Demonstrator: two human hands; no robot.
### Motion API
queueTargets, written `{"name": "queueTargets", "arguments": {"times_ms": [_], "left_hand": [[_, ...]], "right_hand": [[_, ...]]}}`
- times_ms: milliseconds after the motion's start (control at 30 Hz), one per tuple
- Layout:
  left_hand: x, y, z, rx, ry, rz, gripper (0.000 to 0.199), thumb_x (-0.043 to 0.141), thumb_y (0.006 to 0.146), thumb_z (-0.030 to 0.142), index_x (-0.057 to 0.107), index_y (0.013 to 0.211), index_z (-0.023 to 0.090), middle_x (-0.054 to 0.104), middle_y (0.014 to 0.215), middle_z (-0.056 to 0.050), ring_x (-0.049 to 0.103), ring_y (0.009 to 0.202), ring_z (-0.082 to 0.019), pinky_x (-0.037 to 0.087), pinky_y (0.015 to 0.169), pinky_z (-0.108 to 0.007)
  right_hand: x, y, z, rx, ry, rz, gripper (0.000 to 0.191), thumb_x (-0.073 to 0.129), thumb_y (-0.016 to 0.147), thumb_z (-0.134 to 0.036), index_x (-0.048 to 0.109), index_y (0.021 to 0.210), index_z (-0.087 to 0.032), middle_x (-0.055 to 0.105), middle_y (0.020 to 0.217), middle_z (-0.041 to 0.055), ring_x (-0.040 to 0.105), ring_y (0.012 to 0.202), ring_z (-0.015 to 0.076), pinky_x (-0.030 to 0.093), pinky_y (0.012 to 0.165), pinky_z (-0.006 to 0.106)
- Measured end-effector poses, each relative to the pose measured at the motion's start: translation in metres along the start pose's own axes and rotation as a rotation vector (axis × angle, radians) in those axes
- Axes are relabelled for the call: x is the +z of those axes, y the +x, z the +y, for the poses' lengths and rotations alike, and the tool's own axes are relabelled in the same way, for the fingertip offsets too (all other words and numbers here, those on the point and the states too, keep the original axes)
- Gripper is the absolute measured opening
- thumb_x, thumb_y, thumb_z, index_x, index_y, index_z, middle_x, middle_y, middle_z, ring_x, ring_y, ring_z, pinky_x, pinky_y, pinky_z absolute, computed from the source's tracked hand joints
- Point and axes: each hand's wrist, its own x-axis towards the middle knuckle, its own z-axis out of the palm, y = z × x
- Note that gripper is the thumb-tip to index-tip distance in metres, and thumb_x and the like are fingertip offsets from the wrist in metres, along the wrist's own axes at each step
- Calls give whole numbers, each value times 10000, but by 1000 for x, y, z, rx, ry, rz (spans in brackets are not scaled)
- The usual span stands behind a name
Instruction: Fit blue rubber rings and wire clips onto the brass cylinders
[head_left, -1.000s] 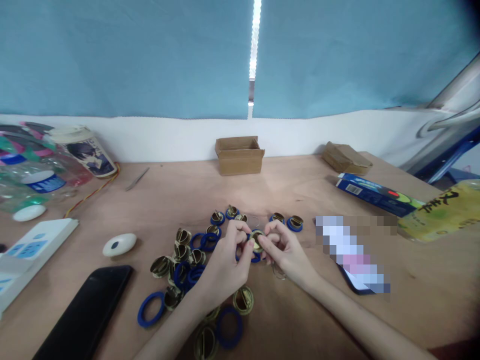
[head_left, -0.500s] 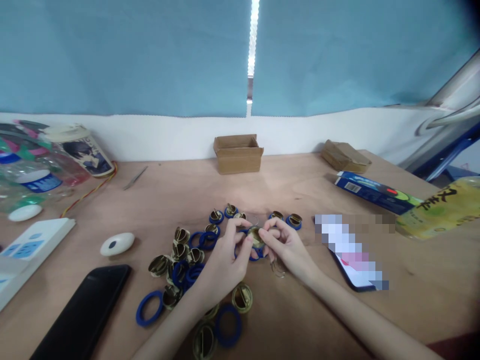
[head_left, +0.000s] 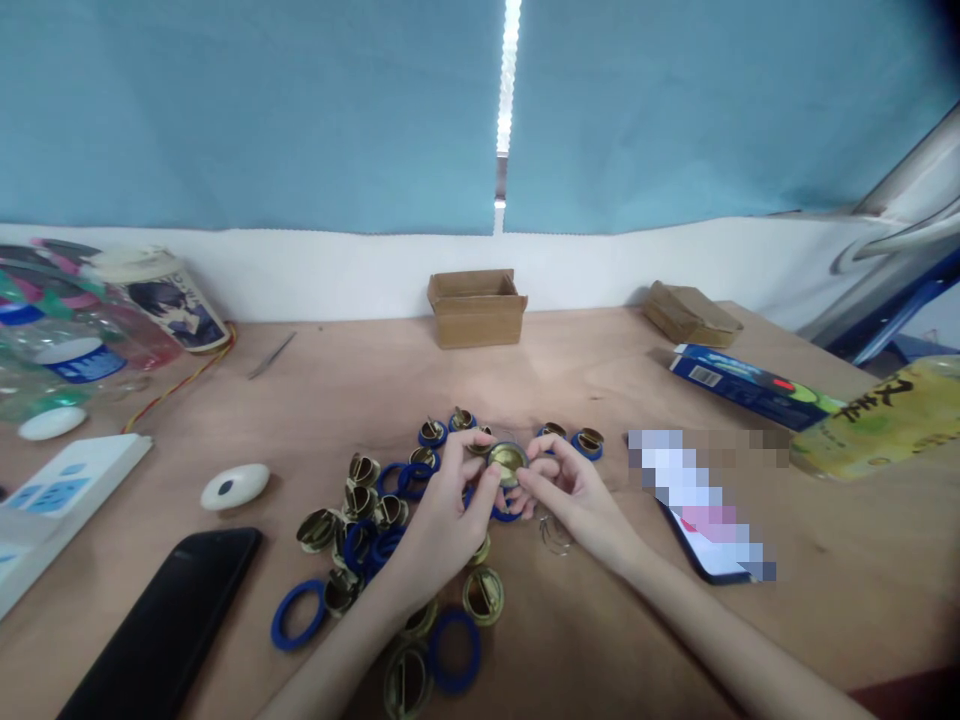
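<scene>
A shallow round brass-coloured metal disc [head_left: 508,464] with a darker rim is held between both hands, its hollow side facing me. My left hand [head_left: 454,500] pinches its left edge with thumb and forefinger. My right hand [head_left: 570,490] grips its right edge the same way. Under and beside the hands are blue rings [head_left: 455,652] and brass-coloured pin-back badge parts [head_left: 484,596], several of each, some fitted together. Thin wire pieces [head_left: 555,536] lie below my right hand. Part of the pile is hidden by my left hand and forearm.
A small open cardboard box [head_left: 478,325] stands at the back. To the left are a black phone [head_left: 161,625], a white oval case [head_left: 235,487], a power strip [head_left: 67,510], tweezers [head_left: 271,356] and bottles [head_left: 67,345]. On the right lie a lit phone [head_left: 697,510] and a blue carton [head_left: 757,385].
The disc has been raised and tipped slightly, so more of its hollow face and rim shows. Both hands keep hold of it and have barely shifted.
</scene>
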Motion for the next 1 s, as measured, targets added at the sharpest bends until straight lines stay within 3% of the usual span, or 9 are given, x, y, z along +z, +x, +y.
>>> {"name": "queueTargets", "arguments": {"times_ms": [333, 533, 667, 1000], "left_hand": [[4, 0, 1, -50, -96, -18, 282, 495, 965, 270, 379, 1214, 208, 599, 669, 32, 556, 613, -127, 402, 547, -231], [4, -1, 2, -76, -55, 10, 222, 498, 974, 340, 508, 1134, 186, 633, 761, -3, 615, 681, -142, 457, 589, -247], [4, 1, -3, -66, -79, 41, 189, 509, 971, 349, 471, 1086, 205, 639, 815, 6, 624, 682, -128, 485, 623, -251], [0, -3, -1, 52, 129, -46, 93, 438, 991, 282, 362, 1026, 242, 647, 810, 3, 655, 749, -161, 465, 634, -268]], "right_hand": [[-1, 1, 0, -17, 0, 24, 331, 704, 823, -361, 413, 926, -243, 586, 568, -93, 449, 410, 61, 339, 430, 177], [2, -5, -6, -65, -103, -14, 285, 637, 900, -353, 405, 1028, -248, 554, 642, -78, 495, 531, 90, 389, 521, 213], [2, -8, -5, -164, -189, -50, 249, 577, 947, -343, 380, 1068, -249, 542, 693, -62, 545, 640, 122, 420, 614, 259], [-7, -8, -6, -245, -506, 17, 127, 522, 960, -270, 435, 1046, -239, 485, 700, -52, 484, 623, 126, 344, 533, 235]]}}
